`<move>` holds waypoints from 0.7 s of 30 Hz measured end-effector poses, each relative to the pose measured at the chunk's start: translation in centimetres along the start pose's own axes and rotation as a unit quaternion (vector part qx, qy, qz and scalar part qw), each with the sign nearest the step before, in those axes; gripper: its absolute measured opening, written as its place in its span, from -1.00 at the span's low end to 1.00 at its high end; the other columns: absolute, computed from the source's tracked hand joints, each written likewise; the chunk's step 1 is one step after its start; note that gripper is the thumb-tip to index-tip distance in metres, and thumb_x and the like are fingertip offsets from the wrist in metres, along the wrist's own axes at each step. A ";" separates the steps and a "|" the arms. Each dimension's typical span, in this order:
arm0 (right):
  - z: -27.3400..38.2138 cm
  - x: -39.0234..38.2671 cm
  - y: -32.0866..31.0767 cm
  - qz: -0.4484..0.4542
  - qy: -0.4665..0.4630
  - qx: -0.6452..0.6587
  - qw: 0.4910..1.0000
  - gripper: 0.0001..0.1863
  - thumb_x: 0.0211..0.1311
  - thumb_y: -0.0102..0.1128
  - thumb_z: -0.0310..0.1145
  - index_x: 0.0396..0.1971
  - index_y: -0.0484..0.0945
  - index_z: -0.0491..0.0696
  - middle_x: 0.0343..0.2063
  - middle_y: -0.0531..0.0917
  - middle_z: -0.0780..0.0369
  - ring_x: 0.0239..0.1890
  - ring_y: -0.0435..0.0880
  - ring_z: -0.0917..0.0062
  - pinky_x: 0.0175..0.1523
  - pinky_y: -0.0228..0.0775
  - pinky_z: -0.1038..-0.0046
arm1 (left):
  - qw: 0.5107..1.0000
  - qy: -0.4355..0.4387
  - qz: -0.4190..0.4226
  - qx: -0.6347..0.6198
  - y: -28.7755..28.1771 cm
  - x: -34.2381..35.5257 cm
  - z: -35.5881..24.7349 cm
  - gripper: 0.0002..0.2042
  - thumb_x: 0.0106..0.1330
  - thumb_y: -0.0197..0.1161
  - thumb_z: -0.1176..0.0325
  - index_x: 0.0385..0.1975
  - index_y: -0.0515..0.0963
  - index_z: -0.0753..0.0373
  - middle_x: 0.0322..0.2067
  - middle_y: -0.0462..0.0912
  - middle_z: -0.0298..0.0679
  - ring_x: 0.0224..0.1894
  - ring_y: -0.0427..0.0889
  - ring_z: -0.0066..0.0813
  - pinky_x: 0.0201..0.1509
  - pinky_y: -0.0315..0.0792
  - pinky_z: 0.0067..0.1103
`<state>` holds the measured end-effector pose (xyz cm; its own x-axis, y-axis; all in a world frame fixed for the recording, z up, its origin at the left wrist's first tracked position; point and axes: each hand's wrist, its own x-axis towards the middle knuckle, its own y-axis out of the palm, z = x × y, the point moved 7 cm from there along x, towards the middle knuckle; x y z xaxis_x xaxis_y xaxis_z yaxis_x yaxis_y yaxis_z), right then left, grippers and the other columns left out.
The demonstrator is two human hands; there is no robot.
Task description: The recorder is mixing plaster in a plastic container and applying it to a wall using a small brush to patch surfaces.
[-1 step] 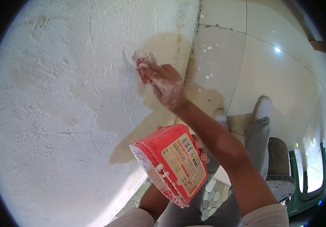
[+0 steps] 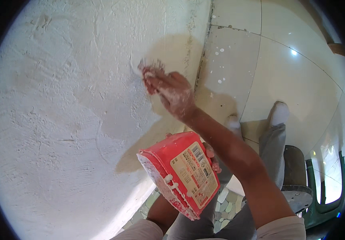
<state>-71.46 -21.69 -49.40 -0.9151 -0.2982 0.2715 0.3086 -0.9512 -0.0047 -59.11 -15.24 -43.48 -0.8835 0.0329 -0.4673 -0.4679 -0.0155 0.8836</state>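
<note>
My left hand [image 2: 213,158] is closed round the far side of a red plastic tub [image 2: 176,154], its palm hidden beneath it. The tub is tilted, has a pale printed label, and carries white paste along its open edge. My right hand [image 2: 176,92], dusted white, pinches a small reddish spreader [image 2: 148,82] against the wall. Motion and smears of paste blur the spreader, so its exact shape is unclear. Rough, whitish plaster covers the wall [image 2: 68,116], with smoother, greyer patches near the spreader.
Beige floor tiles [image 2: 282,76] with white drips meet the wall along a dark joint. My feet [image 2: 278,113] rest on them. A dark stool [image 2: 294,166] and a green plastic chair [image 2: 324,208] stand at lower right. Pebble-patterned flooring [image 2: 226,204] shows beneath me.
My right hand and the spreader have slid slightly downward in the picture along the wall. The left hand and tub look the same.
</note>
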 end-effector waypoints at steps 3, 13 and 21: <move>1.3 -3.9 2.3 0.070 -0.040 -0.028 0.996 -0.40 -0.22 0.26 -0.56 0.00 0.58 0.03 -0.08 0.65 0.22 -0.32 0.57 0.38 -0.14 0.46 0.35 | 1.000 -0.001 -0.002 0.005 -0.4 -0.4 -0.2 -0.22 0.30 -0.25 -0.37 0.26 0.30 0.17 0.09 0.42 0.10 0.10 0.46 0.20 0.19 0.31 0.00; -3.2 -7.3 -1.1 0.102 0.309 0.322 0.889 -0.63 0.36 0.08 -0.12 0.03 0.54 -0.01 -0.04 0.65 0.25 -0.06 0.63 0.49 0.04 0.47 0.38 | 1.000 -0.012 0.005 0.004 -0.7 -1.8 -0.2 -0.37 0.37 -0.06 -0.19 0.29 0.25 0.11 0.11 0.40 0.00 0.11 0.47 0.08 0.24 0.32 -0.06; -2.9 -5.4 -1.8 0.045 0.448 0.613 0.649 -0.69 0.34 0.11 -0.45 0.05 0.46 -0.15 -0.05 0.62 0.21 -0.05 0.64 0.52 0.10 0.53 0.44 | 0.999 0.019 0.025 -0.032 0.1 -4.2 -0.4 -0.17 0.29 -0.28 -0.42 0.31 0.23 0.18 0.17 0.35 0.09 0.12 0.42 0.28 0.19 0.31 0.05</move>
<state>-67.79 -18.59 -53.65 -0.4924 -0.7979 -0.3477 -0.1565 -0.3118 0.9372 -55.46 -15.75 -41.39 -0.9057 -0.0080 -0.4238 -0.4219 -0.0806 0.9031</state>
